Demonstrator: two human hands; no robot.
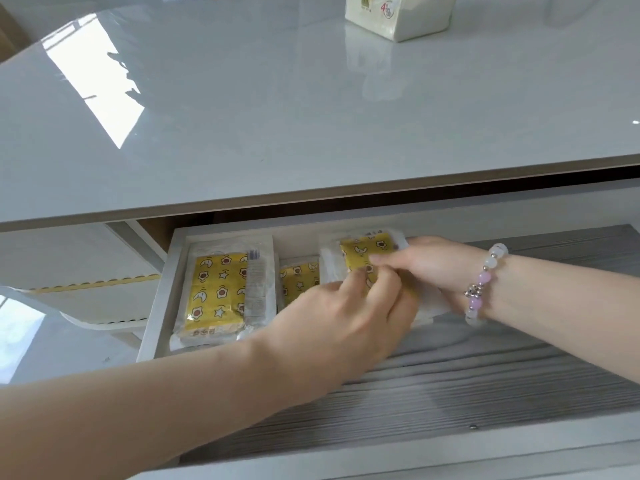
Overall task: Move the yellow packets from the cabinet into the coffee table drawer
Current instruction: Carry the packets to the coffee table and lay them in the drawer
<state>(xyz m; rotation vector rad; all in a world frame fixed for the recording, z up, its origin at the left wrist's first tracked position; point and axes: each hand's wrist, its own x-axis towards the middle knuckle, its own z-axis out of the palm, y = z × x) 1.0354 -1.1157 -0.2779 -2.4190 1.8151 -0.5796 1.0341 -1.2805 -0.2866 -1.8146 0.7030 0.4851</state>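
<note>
Yellow and star-printed, the held packet (360,256) is in the open drawer (156,299). The right hand (433,268) grips its right edge and the left hand (341,322) pinches its near side with curled fingertips. Two other packets (218,292) lie flat to its left.

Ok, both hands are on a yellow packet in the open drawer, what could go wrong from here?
1. The left hand and right hand hold the yellow star-patterned packet in clear wrap tilted over a half-hidden second packet; it may settle askew rather than flat like the leftmost packet.
2. If it rides up, it might catch under the glossy white tabletop when the white drawer closes.
</note>
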